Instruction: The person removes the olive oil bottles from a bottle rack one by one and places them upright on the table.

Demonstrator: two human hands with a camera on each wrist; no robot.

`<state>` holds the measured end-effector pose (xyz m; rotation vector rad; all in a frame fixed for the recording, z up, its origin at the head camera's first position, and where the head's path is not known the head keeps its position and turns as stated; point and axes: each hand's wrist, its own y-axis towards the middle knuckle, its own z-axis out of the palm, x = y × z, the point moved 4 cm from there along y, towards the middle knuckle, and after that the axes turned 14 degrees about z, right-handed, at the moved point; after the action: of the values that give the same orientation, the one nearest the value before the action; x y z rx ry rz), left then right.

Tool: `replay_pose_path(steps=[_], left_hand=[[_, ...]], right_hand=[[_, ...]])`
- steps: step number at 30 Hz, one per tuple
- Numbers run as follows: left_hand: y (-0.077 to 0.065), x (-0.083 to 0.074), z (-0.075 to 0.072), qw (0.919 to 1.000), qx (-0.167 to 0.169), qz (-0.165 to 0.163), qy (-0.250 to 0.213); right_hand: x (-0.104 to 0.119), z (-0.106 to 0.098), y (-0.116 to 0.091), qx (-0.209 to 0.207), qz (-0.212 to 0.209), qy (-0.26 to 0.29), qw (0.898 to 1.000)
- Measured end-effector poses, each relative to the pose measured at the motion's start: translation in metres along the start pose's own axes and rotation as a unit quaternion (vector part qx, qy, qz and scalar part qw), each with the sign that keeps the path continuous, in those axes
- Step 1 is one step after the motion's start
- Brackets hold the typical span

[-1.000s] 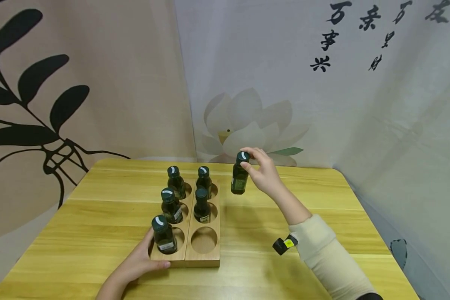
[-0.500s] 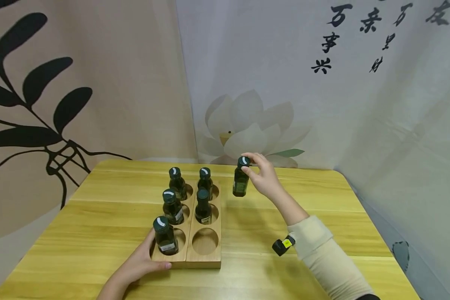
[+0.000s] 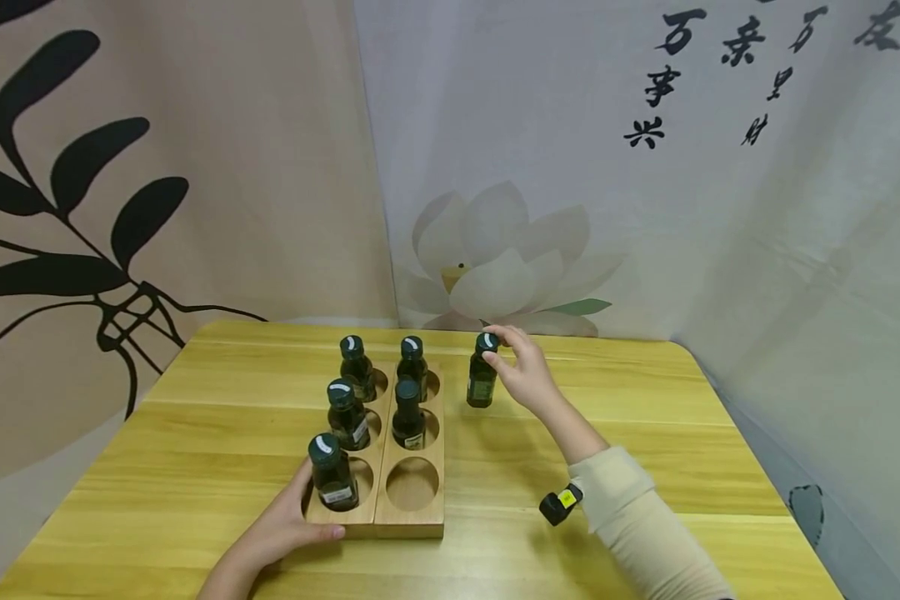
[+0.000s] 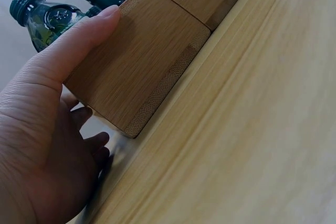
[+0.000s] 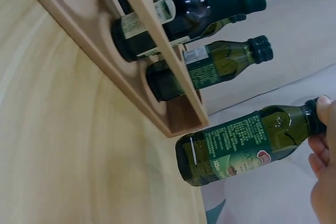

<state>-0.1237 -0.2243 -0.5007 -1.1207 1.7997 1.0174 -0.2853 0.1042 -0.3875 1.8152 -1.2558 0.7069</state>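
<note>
With thumb and fingers at the cap, my right hand (image 3: 527, 371) pinches a green glass bottle (image 3: 482, 385), upright and right of the rack. In the right wrist view this bottle (image 5: 236, 148) shows a green printed label; whether its base touches the table cannot be told. My left hand (image 3: 281, 521) grips the near left corner of a wooden bottle rack (image 3: 408, 530), thumb (image 4: 86, 38) on its front face and fingers at its side. Several dark green bottles (image 3: 333, 475) stand in the rack's round holes. A slimmer, darker bottle (image 3: 407, 414) stands behind the near right hole (image 3: 412, 485), whose wooden bottom shows.
The rack stands on a yellow wood-grain table (image 3: 607, 392). Behind the table hangs a printed cloth (image 3: 510, 108) with a lotus, leaves and dark characters. A small black device with a yellow label (image 3: 561, 504) is by the right sleeve (image 3: 630, 508).
My right hand has lowered the bottle toward the table, right of the rack. My left hand stays on the rack's corner. The head view has shifted slightly.
</note>
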Motion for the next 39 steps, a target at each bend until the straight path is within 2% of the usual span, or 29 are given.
replay_pose_path(steps=[14,26,32,39], left_hand=[[0.0,0.0,0.0,0.9999,0.001,0.008,-0.008],[0.001,0.001,0.0,0.9999,0.001,0.009,-0.006],[0.0,0.001,-0.001,0.9999,0.0,0.012,-0.001],[0.001,0.001,-0.001,0.9998,0.0,0.018,-0.002]], right_hand=[[-0.021,0.015,-0.01,0.003,0.026,0.0,1.0],[-0.026,0.014,-0.012,-0.006,0.039,0.004,0.999],[-0.017,0.008,-0.011,-0.02,0.008,0.014,1.0],[0.006,0.005,-0.013,-0.029,-0.03,0.049,0.998]])
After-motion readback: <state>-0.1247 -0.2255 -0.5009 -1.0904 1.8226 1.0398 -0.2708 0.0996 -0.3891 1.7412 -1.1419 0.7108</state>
